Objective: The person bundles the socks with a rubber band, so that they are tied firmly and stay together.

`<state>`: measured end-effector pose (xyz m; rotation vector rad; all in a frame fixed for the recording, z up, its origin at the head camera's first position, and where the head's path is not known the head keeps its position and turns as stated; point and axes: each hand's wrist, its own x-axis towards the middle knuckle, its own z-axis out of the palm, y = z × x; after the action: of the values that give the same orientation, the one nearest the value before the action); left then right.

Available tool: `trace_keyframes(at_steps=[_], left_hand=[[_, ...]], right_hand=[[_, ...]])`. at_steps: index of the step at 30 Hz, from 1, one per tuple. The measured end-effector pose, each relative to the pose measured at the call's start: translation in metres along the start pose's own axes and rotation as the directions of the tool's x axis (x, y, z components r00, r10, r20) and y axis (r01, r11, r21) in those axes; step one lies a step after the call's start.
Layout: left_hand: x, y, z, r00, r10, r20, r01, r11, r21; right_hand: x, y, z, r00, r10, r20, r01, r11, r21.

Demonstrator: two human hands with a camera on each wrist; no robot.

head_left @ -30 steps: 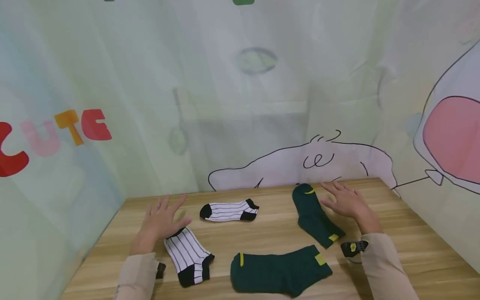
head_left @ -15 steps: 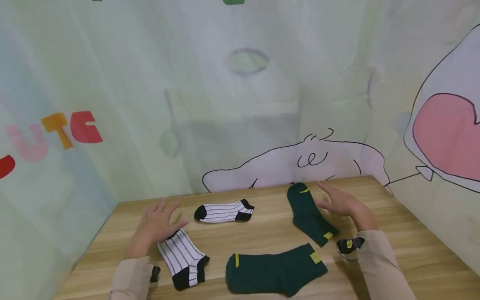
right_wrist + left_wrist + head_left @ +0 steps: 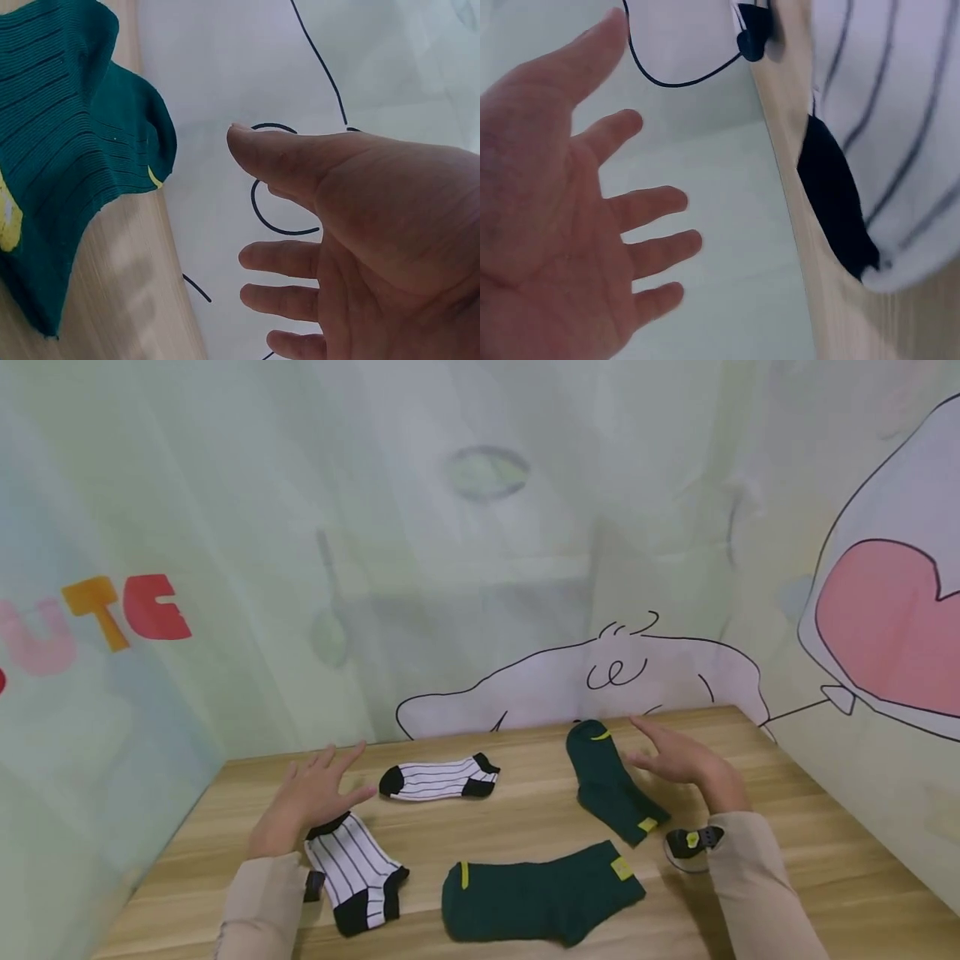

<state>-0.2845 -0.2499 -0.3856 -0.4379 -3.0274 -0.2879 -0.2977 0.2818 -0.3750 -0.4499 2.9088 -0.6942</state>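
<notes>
My left hand [image 3: 311,795] is spread above the table with nothing in it, beside a white sock with black stripes [image 3: 354,870] at the left. In the left wrist view the palm and separated fingers [image 3: 656,209] show apart from that sock [image 3: 900,150]. Another striped sock [image 3: 438,780] lies farther back, left of centre. At the right, my right hand [image 3: 678,756] hovers with fingers extended, holding nothing, near a dark green sock [image 3: 615,785] with yellow marks. A second green sock [image 3: 540,897] lies flat at the front. The right wrist view shows the nearer green sock [image 3: 82,112] apart from the hand.
The socks lie on a wooden table [image 3: 420,835]. A printed cloth [image 3: 420,543] with cartoon drawings stands behind the table's far edge and along the sides. A dark wrist device [image 3: 693,841] sits by the right sleeve [image 3: 761,885].
The head view has shifted a little, so the whole scene slides leftward. My right hand's fingers appear turned more edge-on than a second ago. The socks lie as before on the table.
</notes>
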Motion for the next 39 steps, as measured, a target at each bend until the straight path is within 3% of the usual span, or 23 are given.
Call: trace_keyframes(at_steps=[7, 11, 16, 25, 29, 39], left_hand=[[0.01, 0.006, -0.006, 0.991, 0.001, 0.133, 0.008, 0.998, -0.068], [0.015, 0.007, -0.007, 0.986, 0.003, 0.169, 0.016, 0.994, -0.107], [0.019, 0.013, -0.005, 0.983, 0.032, 0.179, -0.006, 0.99, -0.14], [0.032, 0.035, 0.007, 0.978, 0.061, 0.198, -0.038, 0.992, -0.118], [0.033, 0.037, 0.008, 0.977, 0.064, 0.204, -0.044, 0.994, -0.102], [0.043, 0.048, 0.015, 0.975, 0.127, 0.183, -0.103, 0.985, -0.136]], right_hand=[[-0.001, 0.001, 0.0, 1.0, 0.004, 0.01, -0.004, 1.0, 0.02], [-0.001, 0.003, -0.002, 1.0, 0.003, -0.003, -0.003, 1.0, 0.008], [-0.001, 0.005, -0.003, 1.0, 0.009, -0.004, -0.009, 1.0, 0.005], [0.001, 0.005, -0.002, 1.0, 0.008, 0.024, -0.009, 1.0, 0.012], [0.005, 0.003, -0.002, 0.999, -0.027, 0.041, 0.027, 1.0, 0.015], [0.002, 0.003, -0.002, 0.997, -0.022, 0.079, 0.021, 1.0, 0.008]])
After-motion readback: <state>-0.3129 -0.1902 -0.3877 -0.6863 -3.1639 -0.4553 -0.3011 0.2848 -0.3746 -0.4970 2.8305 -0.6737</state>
